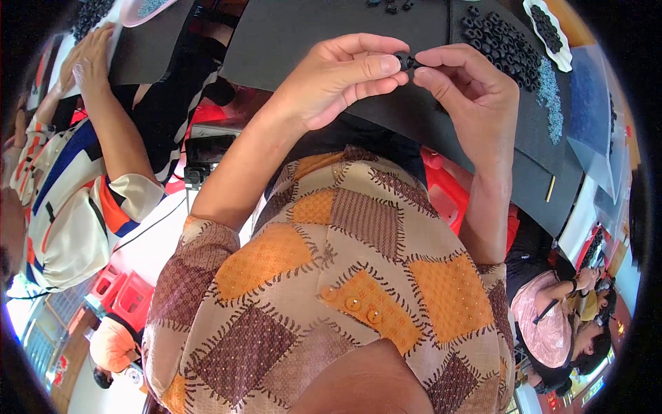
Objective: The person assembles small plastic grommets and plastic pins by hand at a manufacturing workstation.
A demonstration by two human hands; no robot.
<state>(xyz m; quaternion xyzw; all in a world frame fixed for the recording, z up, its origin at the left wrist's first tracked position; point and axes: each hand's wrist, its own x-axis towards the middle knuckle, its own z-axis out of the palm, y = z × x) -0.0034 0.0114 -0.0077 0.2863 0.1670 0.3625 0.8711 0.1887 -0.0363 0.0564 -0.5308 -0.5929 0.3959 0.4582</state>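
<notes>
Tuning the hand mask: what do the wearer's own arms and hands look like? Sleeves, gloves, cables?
Left hand and right hand: bare, no gloves; no rings, watch or cables visible. Forearms uncovered. Left sleeve and right sleeve are short, patterned in tan and brown, matching the patchwork top with orange patches and dark stitch-like edging.

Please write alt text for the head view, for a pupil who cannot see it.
A person's left hand and right hand hold a small black piece above a dark surface; black beads and tiny blue beads lie to the right.
</notes>
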